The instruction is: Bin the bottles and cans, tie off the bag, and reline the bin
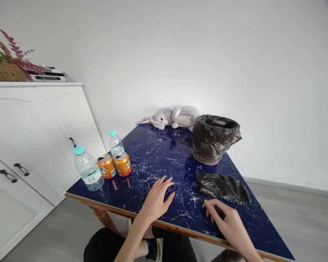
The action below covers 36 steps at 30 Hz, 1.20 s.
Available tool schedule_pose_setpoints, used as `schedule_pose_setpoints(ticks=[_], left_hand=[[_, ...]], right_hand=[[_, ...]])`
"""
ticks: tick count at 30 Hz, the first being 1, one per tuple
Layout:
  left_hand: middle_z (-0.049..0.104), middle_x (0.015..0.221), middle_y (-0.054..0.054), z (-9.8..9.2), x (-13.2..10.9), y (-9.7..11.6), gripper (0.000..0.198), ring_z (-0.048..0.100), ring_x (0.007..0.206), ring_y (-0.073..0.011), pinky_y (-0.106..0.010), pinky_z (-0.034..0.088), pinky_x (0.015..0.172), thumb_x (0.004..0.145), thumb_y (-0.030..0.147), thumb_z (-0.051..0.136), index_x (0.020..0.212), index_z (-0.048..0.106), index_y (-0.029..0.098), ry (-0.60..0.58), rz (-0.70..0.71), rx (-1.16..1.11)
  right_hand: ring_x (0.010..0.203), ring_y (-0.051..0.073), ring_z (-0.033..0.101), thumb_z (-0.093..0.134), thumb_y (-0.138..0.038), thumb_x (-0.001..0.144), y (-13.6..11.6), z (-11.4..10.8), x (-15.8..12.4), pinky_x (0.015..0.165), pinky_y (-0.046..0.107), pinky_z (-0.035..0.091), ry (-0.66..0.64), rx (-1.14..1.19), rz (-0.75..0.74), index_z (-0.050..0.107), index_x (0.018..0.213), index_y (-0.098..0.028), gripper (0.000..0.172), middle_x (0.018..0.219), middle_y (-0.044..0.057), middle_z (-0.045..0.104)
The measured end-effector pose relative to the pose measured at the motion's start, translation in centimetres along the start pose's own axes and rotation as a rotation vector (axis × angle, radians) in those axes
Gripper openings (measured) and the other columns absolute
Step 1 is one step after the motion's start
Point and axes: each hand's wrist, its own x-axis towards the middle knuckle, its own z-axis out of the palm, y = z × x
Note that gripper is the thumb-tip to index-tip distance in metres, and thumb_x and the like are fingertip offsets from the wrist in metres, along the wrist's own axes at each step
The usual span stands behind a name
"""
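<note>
My left hand (159, 198) lies palm down near the front edge of the blue marbled table (158, 160), fingers stretched out and holding nothing. My right hand (225, 216) rests further right with loosely curled fingers, and no object shows in it. Just beyond it a folded black plastic bag (222, 188) lies flat. Behind that bag stands a bin (215, 140) lined with black plastic, the liner folded over its rim. To the left are two orange drink cans (106, 166), both opened on top, and two clear plastic bottles (89, 170) with turquoise caps.
A grey plush rabbit (177, 116) lies on its side at the table's far end, against the white wall. White cabinets (30, 127) stand on the left, with a woven basket (7, 71) of plants and a white device (50, 76) on top.
</note>
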Motion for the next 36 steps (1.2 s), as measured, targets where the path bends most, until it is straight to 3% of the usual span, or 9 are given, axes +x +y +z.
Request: schedule_pose_setpoints(ticks=[3,6,13,15,18,23,26,30,36], left_hand=[[0.056,0.159,-0.001,0.0,0.1,-0.1,0.035,0.040,0.155,-0.0307,-0.059,0.041,0.125,0.108,0.041,0.051,0.142,0.057,0.034,-0.001,0.015,0.011],[0.056,0.159,-0.001,0.0,0.1,-0.2,0.036,0.040,0.156,-0.0306,-0.059,0.041,0.125,0.108,0.042,0.051,0.142,0.057,0.034,-0.007,0.003,0.013],[0.057,0.158,-0.002,-0.1,0.0,-0.5,0.034,0.042,0.154,-0.0311,-0.059,0.040,0.125,0.107,0.044,0.051,0.139,0.060,0.034,0.006,0.002,-0.013],[0.058,0.157,-0.003,-0.1,0.0,-0.6,0.034,0.042,0.154,-0.0308,-0.059,0.040,0.125,0.107,0.043,0.051,0.138,0.061,0.033,0.011,-0.004,-0.021],[0.058,0.157,-0.002,0.0,-0.1,-0.7,0.033,0.043,0.154,-0.0302,-0.059,0.041,0.125,0.107,0.042,0.052,0.137,0.060,0.033,0.012,-0.009,-0.027],[0.056,0.159,-0.001,0.0,-0.1,-0.9,0.032,0.040,0.156,-0.0291,-0.059,0.038,0.127,0.107,0.041,0.051,0.138,0.058,0.033,-0.005,-0.012,-0.027],[0.056,0.159,-0.001,0.0,-0.2,-0.9,0.032,0.041,0.155,-0.0299,-0.060,0.039,0.126,0.107,0.042,0.052,0.137,0.059,0.033,-0.007,-0.017,-0.029],[0.057,0.158,-0.001,-0.1,-0.2,-0.9,0.032,0.042,0.154,-0.0309,-0.061,0.040,0.125,0.107,0.042,0.052,0.137,0.059,0.033,0.000,-0.012,-0.033],[0.058,0.157,-0.001,0.0,-0.3,-1.1,0.030,0.042,0.154,-0.0300,-0.059,0.040,0.126,0.106,0.039,0.053,0.135,0.060,0.033,0.014,-0.003,-0.036]], right_hand=[[0.058,0.017,0.059,0.049,-0.064,0.104,-0.3,0.1,0.0,0.053,0.025,0.044,-0.016,-0.013,-0.011,0.070,0.086,-0.024,0.049,0.068,0.001,0.066],[0.061,0.017,0.063,0.048,-0.060,0.106,-1.2,-0.3,0.7,0.058,0.025,0.049,-0.010,-0.012,-0.053,0.069,0.103,-0.024,0.042,0.076,0.001,0.069],[0.078,0.020,0.068,0.049,-0.045,0.106,-6.8,-5.6,7.8,0.077,0.037,0.058,0.411,-0.327,-0.385,0.058,0.133,-0.024,0.036,0.131,0.016,0.059],[0.105,0.029,0.067,0.050,-0.041,0.105,-8.4,-7.5,10.5,0.091,0.044,0.056,0.518,-0.503,-0.504,0.056,0.139,-0.023,0.039,0.136,0.019,0.056],[0.134,0.040,0.051,0.049,-0.039,0.104,-9.3,-10.0,14.4,0.110,0.059,0.042,0.600,-0.779,-0.575,0.052,0.145,-0.020,0.046,0.145,0.022,0.052],[0.140,0.042,0.043,0.050,-0.051,0.101,-7.1,-13.1,20.0,0.116,0.065,0.030,0.494,-0.906,-0.477,0.065,0.132,-0.018,0.047,0.139,0.020,0.058],[0.137,0.044,0.046,0.052,-0.059,0.098,-5.3,-14.1,22.2,0.113,0.067,0.033,0.418,-0.853,-0.332,0.072,0.119,-0.018,0.050,0.134,0.019,0.064],[0.132,0.041,0.053,0.054,-0.059,0.098,-4.4,-14.4,23.5,0.105,0.055,0.047,0.373,-0.804,-0.289,0.074,0.111,-0.015,0.051,0.132,0.023,0.067],[0.140,0.039,0.052,0.058,-0.057,0.098,-5.0,-14.0,24.0,0.110,0.052,0.048,0.374,-0.742,-0.333,0.074,0.102,-0.016,0.045,0.154,0.022,0.053]])
